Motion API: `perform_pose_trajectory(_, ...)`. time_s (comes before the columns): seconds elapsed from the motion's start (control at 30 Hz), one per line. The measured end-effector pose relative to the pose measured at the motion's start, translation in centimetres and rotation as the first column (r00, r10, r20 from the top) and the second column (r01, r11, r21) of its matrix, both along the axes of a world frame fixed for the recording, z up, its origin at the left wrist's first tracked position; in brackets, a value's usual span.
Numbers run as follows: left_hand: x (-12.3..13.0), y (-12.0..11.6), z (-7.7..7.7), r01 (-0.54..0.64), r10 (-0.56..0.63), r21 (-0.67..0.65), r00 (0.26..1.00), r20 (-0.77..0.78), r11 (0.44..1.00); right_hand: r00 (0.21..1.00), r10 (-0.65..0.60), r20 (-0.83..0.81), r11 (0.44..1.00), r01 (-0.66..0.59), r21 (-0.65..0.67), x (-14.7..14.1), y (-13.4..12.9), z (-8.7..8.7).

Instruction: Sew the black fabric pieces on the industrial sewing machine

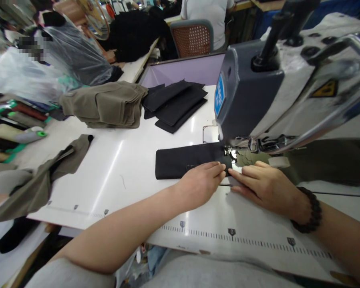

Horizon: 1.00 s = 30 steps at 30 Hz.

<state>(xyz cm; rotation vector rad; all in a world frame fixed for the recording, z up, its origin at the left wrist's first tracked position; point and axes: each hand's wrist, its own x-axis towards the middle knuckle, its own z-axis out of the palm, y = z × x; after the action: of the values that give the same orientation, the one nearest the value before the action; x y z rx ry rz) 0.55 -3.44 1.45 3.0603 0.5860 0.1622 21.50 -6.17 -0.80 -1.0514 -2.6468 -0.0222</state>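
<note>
A folded black fabric piece [180, 160] lies flat on the white table, its right end at the needle area of a sewing machine [252, 92]. My left hand [200, 182] rests on its near right part, fingers pressed together on the cloth near the corner. Just right of that, my right hand [266, 188] has its index finger stretched to the fabric's right edge, with the thumb apart below it. The presser foot [229, 152] sits right at the fabric's far right corner. Olive fabric [326, 162] lies behind my right hand, partly under the machine arm.
Stacks of black pieces [180, 102] and olive-brown pieces [104, 104] stand toward the back. A loose olive strip [47, 180] and thread spools [26, 134] are on the left. A ruler scale [252, 241] runs along the front edge. Beyond a chair [193, 38] sits a person [206, 20].
</note>
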Motion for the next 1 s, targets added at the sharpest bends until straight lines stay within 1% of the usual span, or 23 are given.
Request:
perform_pose_trajectory(0.27, 0.4, 2.3, -0.3, -0.064, 0.066, -0.053, 0.997, 0.026, 0.997, 0.987, -0.145, 0.062, 0.989, 0.142, 0.051, -0.1, 0.5, -0.3)
perform_pose_trajectory(0.43, 0.8, 3.8, 0.1, -0.103, 0.106, -0.090, 0.994, 0.021, 0.991, 0.986, -0.160, 0.051, 0.987, 0.159, 0.038, -0.2, 0.4, -0.3)
perform_pose_trajectory(0.6, 1.0, 4.8, -0.2, -0.135, 0.136, -0.078, 0.991, 0.010, 0.988, 0.986, -0.159, 0.052, 0.987, 0.158, 0.032, -0.2, 0.4, -0.2)
perform_pose_trajectory(0.7, 1.1, 4.8, -0.2, -0.136, 0.133, -0.079, 0.990, -0.036, 0.988, 0.986, -0.161, 0.050, 0.987, 0.160, 0.033, -0.1, 0.4, -0.3)
perform_pose_trajectory(0.83, 1.2, 3.9, 0.3, -0.125, 0.121, -0.037, 0.987, -0.103, 0.991, 0.987, -0.159, 0.034, 0.987, 0.158, 0.036, -0.2, 0.3, -0.3)
perform_pose_trajectory(0.9, 1.2, 3.2, 0.5, -0.174, 0.171, -0.007, 0.976, -0.138, 0.985, 0.986, -0.161, 0.033, 0.986, 0.160, 0.039, -0.3, 0.3, -0.2)
perform_pose_trajectory(1.0, 1.3, 2.6, 0.3, -0.329, 0.335, 0.062, 0.927, -0.169, 0.942, 0.986, -0.165, 0.039, 0.986, 0.163, 0.046, -0.4, 0.3, -0.1)
